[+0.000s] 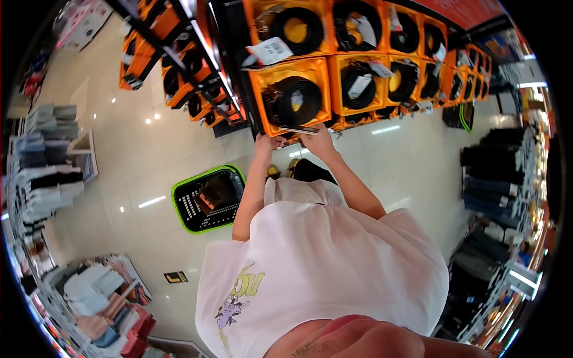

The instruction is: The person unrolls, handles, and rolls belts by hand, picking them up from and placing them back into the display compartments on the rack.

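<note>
Both hands are at the lower edge of a rack of orange boxes (325, 65), each with a coiled black belt (300, 100) inside. My right hand (318, 140) is closed on a thin flat object (300, 129) just below the bottom-left box; what it is I cannot make out. My left hand (268, 143) is to the left of it, near the rack's lower corner, its fingers partly bent and apart, with nothing visible in them. White tags hang from several belts.
A black basket with a green rim (174, 206) stands on the floor at left, with brown items inside. Clothes racks (495, 173) line the right side, and folded clothes (92, 292) lie at lower left. More orange boxes (140, 62) hang at upper left.
</note>
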Demonstrator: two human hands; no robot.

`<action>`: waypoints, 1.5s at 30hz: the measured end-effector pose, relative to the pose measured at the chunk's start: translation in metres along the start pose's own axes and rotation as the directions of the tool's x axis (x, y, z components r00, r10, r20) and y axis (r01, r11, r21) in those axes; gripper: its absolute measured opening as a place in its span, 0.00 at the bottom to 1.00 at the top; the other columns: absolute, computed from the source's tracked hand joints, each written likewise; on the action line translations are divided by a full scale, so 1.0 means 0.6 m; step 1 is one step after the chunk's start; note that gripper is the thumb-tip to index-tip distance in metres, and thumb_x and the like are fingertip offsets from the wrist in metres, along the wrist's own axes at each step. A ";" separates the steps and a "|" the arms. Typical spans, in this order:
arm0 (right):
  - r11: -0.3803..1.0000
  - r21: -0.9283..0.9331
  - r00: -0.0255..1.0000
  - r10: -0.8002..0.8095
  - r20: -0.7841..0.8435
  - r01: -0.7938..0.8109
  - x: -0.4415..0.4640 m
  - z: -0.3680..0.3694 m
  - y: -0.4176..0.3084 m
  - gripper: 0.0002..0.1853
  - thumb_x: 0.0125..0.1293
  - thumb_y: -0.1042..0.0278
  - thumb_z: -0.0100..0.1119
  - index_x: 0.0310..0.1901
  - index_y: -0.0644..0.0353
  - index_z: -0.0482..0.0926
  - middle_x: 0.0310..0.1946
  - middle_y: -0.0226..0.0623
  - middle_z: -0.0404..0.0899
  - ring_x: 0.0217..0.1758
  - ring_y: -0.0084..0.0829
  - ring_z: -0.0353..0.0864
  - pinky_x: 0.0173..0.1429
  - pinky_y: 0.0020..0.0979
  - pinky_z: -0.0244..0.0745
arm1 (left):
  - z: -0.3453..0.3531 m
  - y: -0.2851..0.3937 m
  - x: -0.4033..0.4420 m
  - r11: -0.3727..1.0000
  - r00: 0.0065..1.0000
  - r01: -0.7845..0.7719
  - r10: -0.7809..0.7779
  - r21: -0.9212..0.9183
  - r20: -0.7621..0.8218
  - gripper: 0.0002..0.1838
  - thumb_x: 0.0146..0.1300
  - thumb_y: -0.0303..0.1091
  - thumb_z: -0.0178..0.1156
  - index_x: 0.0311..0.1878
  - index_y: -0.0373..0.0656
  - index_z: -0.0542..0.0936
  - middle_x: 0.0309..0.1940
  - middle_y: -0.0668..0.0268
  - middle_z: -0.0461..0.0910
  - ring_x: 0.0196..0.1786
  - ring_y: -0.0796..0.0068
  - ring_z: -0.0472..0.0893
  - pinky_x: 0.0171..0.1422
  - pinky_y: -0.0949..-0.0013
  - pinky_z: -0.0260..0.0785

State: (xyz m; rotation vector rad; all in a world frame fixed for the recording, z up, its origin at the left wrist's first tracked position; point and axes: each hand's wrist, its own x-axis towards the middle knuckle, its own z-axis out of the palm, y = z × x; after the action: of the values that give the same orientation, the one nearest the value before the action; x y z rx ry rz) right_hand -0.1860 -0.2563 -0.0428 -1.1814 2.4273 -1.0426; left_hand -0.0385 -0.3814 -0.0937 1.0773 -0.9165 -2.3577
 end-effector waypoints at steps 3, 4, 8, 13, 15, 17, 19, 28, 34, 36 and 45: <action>0.994 -0.074 0.989 -0.087 -0.121 0.078 0.006 -0.044 0.042 0.16 0.60 0.64 0.64 0.44 0.66 0.80 0.42 0.53 0.76 0.45 0.51 0.77 0.49 0.45 0.75 | 0.028 -0.013 -0.004 0.997 0.996 0.066 -0.068 0.051 0.057 0.14 0.73 0.35 0.49 0.51 0.35 0.77 0.41 0.59 0.82 0.37 0.67 0.83 0.39 0.67 0.75; 0.996 -0.064 0.983 -0.068 -0.170 0.058 0.009 -0.053 0.061 0.16 0.61 0.63 0.64 0.45 0.67 0.80 0.42 0.52 0.76 0.45 0.51 0.77 0.49 0.45 0.75 | 0.042 -0.010 -0.008 0.994 0.992 0.100 -0.103 0.045 0.072 0.14 0.73 0.36 0.49 0.51 0.36 0.76 0.42 0.59 0.82 0.38 0.68 0.83 0.40 0.67 0.75; 0.983 -0.029 0.983 0.179 -0.048 -0.181 0.022 -0.067 0.143 0.23 0.62 0.57 0.64 0.50 0.68 0.77 0.47 0.53 0.72 0.48 0.52 0.76 0.52 0.45 0.75 | 0.071 -0.018 -0.011 0.987 0.969 0.161 -0.158 -0.001 0.188 0.17 0.73 0.42 0.49 0.55 0.40 0.74 0.47 0.61 0.81 0.39 0.68 0.82 0.43 0.66 0.74; 0.980 -0.194 0.994 0.012 -0.106 -0.033 0.045 -0.029 0.185 0.31 0.57 0.53 0.67 0.55 0.69 0.73 0.55 0.61 0.66 0.57 0.61 0.67 0.61 0.51 0.67 | 0.099 -0.035 0.000 0.980 0.969 0.179 -0.160 -0.087 0.190 0.16 0.71 0.42 0.52 0.54 0.41 0.73 0.46 0.60 0.81 0.39 0.65 0.82 0.44 0.65 0.74; 0.982 -0.187 0.993 -0.055 -0.108 0.034 0.062 -0.010 0.190 0.38 0.52 0.48 0.69 0.59 0.67 0.72 0.60 0.66 0.63 0.61 0.66 0.63 0.67 0.54 0.61 | 0.112 -0.047 0.001 0.970 0.968 0.194 -0.166 -0.143 0.191 0.14 0.71 0.40 0.51 0.53 0.42 0.73 0.45 0.61 0.81 0.39 0.65 0.82 0.44 0.65 0.74; 0.978 -0.207 1.000 0.007 -0.006 -0.008 0.081 0.012 0.204 0.43 0.52 0.42 0.68 0.64 0.61 0.70 0.65 0.61 0.63 0.64 0.67 0.61 0.70 0.56 0.59 | 0.131 -0.058 -0.005 0.968 0.969 0.197 -0.170 -0.152 0.179 0.13 0.72 0.39 0.51 0.52 0.43 0.74 0.44 0.61 0.81 0.39 0.65 0.82 0.44 0.65 0.75; 0.971 -0.240 0.999 -0.003 -0.047 -0.009 0.099 0.053 0.226 0.45 0.51 0.35 0.66 0.68 0.51 0.68 0.68 0.51 0.62 0.67 0.65 0.59 0.71 0.57 0.57 | 0.144 -0.079 -0.009 0.968 0.972 0.186 -0.158 -0.167 0.172 0.12 0.72 0.38 0.50 0.51 0.43 0.75 0.44 0.61 0.82 0.39 0.65 0.82 0.43 0.65 0.75; 0.992 0.102 0.938 0.031 0.345 -0.070 0.123 -0.035 0.193 0.46 0.51 0.41 0.68 0.71 0.49 0.62 0.71 0.49 0.57 0.72 0.52 0.57 0.71 0.52 0.58 | 0.175 -0.165 -0.041 0.961 0.994 0.090 -0.102 -0.261 -0.032 0.12 0.71 0.39 0.51 0.52 0.44 0.75 0.44 0.62 0.82 0.39 0.64 0.82 0.44 0.64 0.75; 0.865 0.455 0.936 0.045 0.348 -0.211 0.042 -0.160 0.157 0.41 0.51 0.56 0.73 0.60 0.65 0.59 0.57 0.52 0.60 0.61 0.45 0.64 0.66 0.38 0.62 | 0.187 -0.237 -0.089 0.949 0.983 -0.055 -0.003 -0.309 -0.184 0.14 0.71 0.41 0.50 0.54 0.45 0.74 0.49 0.63 0.79 0.45 0.64 0.80 0.48 0.62 0.72; 0.854 0.508 0.935 -0.087 0.344 -0.108 -0.003 -0.178 0.176 0.36 0.53 0.56 0.72 0.56 0.64 0.61 0.49 0.44 0.64 0.56 0.37 0.66 0.63 0.35 0.64 | 0.209 -0.250 -0.112 0.943 0.984 -0.084 0.028 -0.323 -0.174 0.17 0.72 0.46 0.50 0.56 0.46 0.73 0.50 0.63 0.78 0.49 0.66 0.78 0.50 0.62 0.71; 0.911 0.405 0.654 -0.263 0.710 -0.073 -0.198 -0.254 0.250 0.38 0.58 0.46 0.70 0.58 0.67 0.64 0.56 0.56 0.64 0.60 0.47 0.71 0.63 0.37 0.69 | 0.312 -0.352 -0.213 0.916 0.978 -0.090 0.008 -0.390 -0.207 0.18 0.71 0.45 0.54 0.56 0.44 0.75 0.45 0.66 0.80 0.44 0.73 0.81 0.44 0.70 0.76</action>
State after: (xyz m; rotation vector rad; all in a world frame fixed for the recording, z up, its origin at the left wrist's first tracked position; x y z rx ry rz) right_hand -0.2734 -0.0279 -0.0485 -1.2635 1.4219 -0.7822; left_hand -0.1190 -0.0826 -0.0833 1.0806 -0.3612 -2.2099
